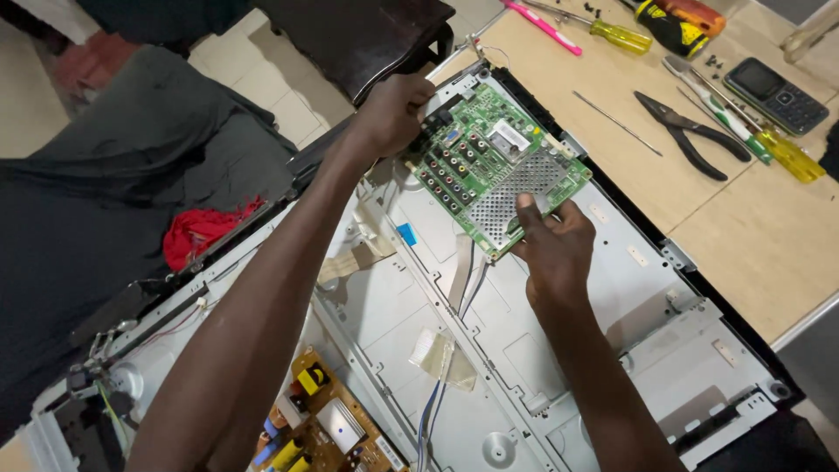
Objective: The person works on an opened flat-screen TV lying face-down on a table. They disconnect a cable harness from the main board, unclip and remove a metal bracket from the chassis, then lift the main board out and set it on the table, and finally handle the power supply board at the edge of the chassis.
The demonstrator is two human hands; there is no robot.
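- hands meet on one thing: a green circuit board lying over the upper end of a grey metal chassis, which rests on a pale wooden table.
- left hand grips the board's upper-left edge, fingers curled over the side where the rows of round connectors sit, likely because that edge gives a firm purchase.
- right hand holds the opposite, lower corner, thumb pressed on top of the perforated metal shield, other fingers tucked under; a grip at two corners keeps the board level.
- board looks slightly raised off the chassis, though whether it is fully free i cannot tell.
- flat ribbon cables trail down the chassis below the board, loose ends apart from it.
- a second, brown board with yellow parts sits at the chassis's lower end, well apart from both hands.
- tools lie within reach on the table to the right: black pliers, yellow-handled screwdrivers, a pink-handled one, and a small dark phone.
- red cloth lies on dark fabric at left.
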